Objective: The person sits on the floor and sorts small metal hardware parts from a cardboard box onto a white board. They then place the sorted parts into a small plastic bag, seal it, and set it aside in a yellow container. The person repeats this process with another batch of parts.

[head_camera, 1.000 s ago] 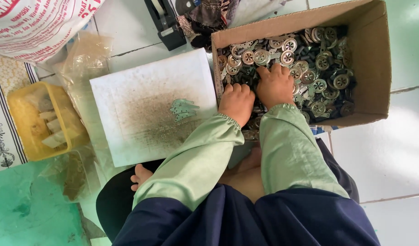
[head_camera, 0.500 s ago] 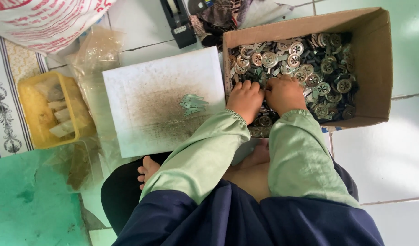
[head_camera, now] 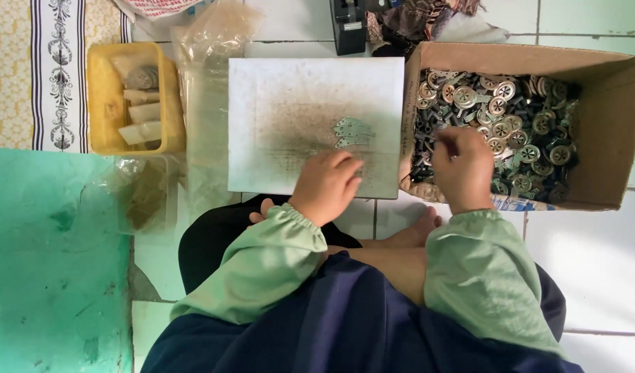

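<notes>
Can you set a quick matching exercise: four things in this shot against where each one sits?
Things:
1. left hand
2. right hand
3. small metal pieces
4. yellow tray

Places:
A. far left, beside the clear plastic bag
B. inside the cardboard box, on the round metal parts
C. on the near edge of the white board
D. in a small pile in the middle-right of the white board

Pairs: 1-C, 2-B, 3-D, 4-A
</notes>
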